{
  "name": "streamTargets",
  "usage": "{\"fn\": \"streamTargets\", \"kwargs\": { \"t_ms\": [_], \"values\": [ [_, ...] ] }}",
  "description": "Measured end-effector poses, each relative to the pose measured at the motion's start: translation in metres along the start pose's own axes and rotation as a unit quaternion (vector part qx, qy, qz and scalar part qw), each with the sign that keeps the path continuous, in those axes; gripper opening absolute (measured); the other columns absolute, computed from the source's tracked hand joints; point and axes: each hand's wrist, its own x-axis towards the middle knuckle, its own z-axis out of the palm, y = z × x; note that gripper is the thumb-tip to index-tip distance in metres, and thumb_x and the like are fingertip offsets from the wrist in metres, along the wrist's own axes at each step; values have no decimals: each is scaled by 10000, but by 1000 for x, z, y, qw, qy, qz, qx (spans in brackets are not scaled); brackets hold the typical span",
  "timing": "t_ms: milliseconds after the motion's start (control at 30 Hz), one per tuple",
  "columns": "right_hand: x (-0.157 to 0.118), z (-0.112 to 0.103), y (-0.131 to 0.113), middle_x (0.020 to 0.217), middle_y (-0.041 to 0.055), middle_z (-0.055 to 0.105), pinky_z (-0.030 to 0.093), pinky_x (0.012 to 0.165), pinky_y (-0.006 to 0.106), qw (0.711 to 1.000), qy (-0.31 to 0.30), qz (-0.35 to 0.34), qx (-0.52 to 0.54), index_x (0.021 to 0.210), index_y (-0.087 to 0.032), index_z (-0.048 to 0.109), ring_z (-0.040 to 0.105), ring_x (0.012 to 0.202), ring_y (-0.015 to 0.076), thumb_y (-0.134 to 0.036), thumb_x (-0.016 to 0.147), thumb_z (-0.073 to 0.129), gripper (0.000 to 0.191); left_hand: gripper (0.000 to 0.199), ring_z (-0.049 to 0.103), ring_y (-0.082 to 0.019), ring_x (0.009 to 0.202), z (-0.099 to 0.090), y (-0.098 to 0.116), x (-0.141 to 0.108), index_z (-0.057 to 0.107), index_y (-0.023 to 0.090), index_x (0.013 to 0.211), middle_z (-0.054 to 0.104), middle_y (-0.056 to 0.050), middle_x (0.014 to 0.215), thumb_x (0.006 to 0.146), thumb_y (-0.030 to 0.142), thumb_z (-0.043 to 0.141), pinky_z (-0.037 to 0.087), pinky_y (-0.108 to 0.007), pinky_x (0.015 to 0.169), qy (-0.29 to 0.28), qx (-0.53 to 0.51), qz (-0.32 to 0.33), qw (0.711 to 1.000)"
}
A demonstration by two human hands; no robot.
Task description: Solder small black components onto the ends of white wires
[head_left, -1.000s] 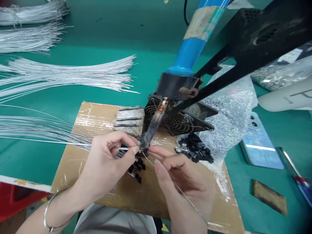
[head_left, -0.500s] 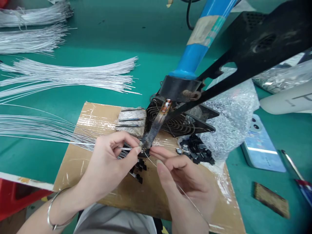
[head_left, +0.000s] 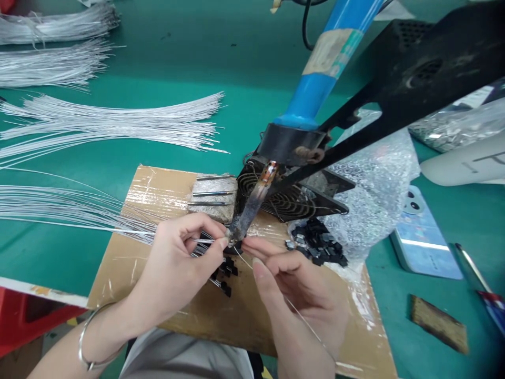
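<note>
A blue-handled soldering iron (head_left: 258, 197) hangs in a black stand, its blackened tip pointing down between my hands. My left hand (head_left: 185, 260) is closed, thumb and forefinger pinching a thin white wire (head_left: 203, 240) right beside the tip. Thin solder wire (head_left: 303, 319) runs through the fingers of my right hand (head_left: 295, 295), and its far end reaches up to the tip. Whatever lies directly under the tip is mostly hidden by fingers and iron. Below my left fingertips, several wires end in small black connectors (head_left: 226, 267) on the cardboard (head_left: 236, 318).
Bundles of white wires (head_left: 118, 121) lie at left. Behind the iron sits a black fan (head_left: 284, 200), beside a pale block (head_left: 213, 197) carrying metal pins. Loose black connectors (head_left: 319, 242), bubble wrap (head_left: 366, 179), a blue phone (head_left: 426, 231) and a brown sponge piece (head_left: 439, 322) are at right.
Both hands stay at the iron's tip in almost the same pose. Only a very slight shift of the whole view shows.
</note>
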Motion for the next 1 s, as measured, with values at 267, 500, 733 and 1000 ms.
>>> {"fn": "streamTargets", "kwargs": {
  "t_ms": [267, 500, 733, 1000],
  "values": [
    [0, 1, 0, 1110, 14, 847, 640, 919, 217, 1000, 5, 5, -7, 761, -238, 664, 821, 992, 152, -160, 937, 743, 208, 104, 696, -184, 728, -1, 2, -2, 709, 190, 724, 786, -42, 797, 802, 213, 644, 423, -252, 539, 0, 7, 11, 1000],
    [-2, 5, -2, 1100, 52, 847, 660, 904, 296, 999, 24, 23, -2, 743, -236, 657, 823, 982, 199, -217, 929, 761, 214, 103, 705, -202, 756, 0, 0, -1, 707, 193, 713, 796, -62, 828, 793, 219, 647, 427, -246, 529, 5, 10, 7, 1000],
    [-3, 5, -1, 1085, 54, 850, 661, 888, 285, 999, 27, 26, -4, 740, -232, 661, 823, 981, 202, -222, 922, 767, 211, 89, 705, -206, 769, -1, 0, -3, 703, 193, 715, 794, -67, 846, 785, 224, 658, 461, -255, 557, 1, 11, -1, 1000],
    [-5, 6, -3, 1081, 39, 847, 649, 896, 255, 999, 31, 27, -10, 746, -238, 658, 821, 977, 181, -223, 928, 768, 213, 108, 713, -224, 809, -1, 2, -2, 695, 198, 699, 792, -75, 828, 794, 218, 648, 435, -255, 539, 2, 16, 5, 1000]
  ]
}}
